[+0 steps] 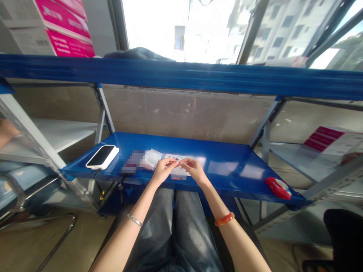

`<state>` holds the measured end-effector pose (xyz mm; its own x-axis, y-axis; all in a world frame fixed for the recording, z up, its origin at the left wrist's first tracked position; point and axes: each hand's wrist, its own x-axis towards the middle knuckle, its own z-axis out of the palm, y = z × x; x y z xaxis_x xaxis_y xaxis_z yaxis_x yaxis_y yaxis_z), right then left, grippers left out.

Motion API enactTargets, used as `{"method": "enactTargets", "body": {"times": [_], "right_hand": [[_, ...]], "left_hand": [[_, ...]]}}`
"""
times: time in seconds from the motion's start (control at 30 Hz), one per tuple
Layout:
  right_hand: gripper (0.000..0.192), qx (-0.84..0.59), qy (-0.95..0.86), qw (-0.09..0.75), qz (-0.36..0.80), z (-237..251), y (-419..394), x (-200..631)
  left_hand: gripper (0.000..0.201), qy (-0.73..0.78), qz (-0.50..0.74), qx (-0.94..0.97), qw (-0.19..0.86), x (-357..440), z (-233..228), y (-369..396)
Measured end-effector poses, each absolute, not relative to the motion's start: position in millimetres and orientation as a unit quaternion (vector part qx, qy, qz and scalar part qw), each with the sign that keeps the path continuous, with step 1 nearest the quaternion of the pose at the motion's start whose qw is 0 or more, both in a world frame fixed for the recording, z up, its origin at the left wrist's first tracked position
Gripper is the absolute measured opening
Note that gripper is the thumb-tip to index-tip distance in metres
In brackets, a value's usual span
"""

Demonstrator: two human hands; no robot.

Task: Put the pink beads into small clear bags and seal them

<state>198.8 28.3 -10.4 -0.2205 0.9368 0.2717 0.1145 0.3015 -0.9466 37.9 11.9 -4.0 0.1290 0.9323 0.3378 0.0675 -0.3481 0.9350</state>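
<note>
Phone (102,156) left of hands (178,169); red case (278,187) right.

Stockroom or packing workshop, probably: blue steel racking (181,77) with grey uprights, pink-and-white cartons (61,28) stacked on top shelf, printed boxes (331,141) on side rack, clear plastic bags (151,158) piled on blue shelf (232,162).

Both our forearms reach forward over our lap, left hand (162,169) and right hand (194,169) meeting in the middle, fingertips pinched together and nearly touching. Bracelet on each wrist, palms angled inward.
</note>
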Motion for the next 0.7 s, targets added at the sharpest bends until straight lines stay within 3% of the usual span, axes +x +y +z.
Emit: {"method": "enactTargets", "body": {"times": [0.4, 0.7], "right_hand": [[0.033, -0.4, -0.62, 0.487, 0.468, -12, 27, 200], [0.036, -0.43, -0.568, 0.497, 0.495, -10, 29, 218]], "left_hand": [[0.026, 0.404, 0.538, 0.58, 0.459, 47, -3, 12], [0.031, 0.411, 0.52, 0.611, 0.433, 61, -4, 24]]}}
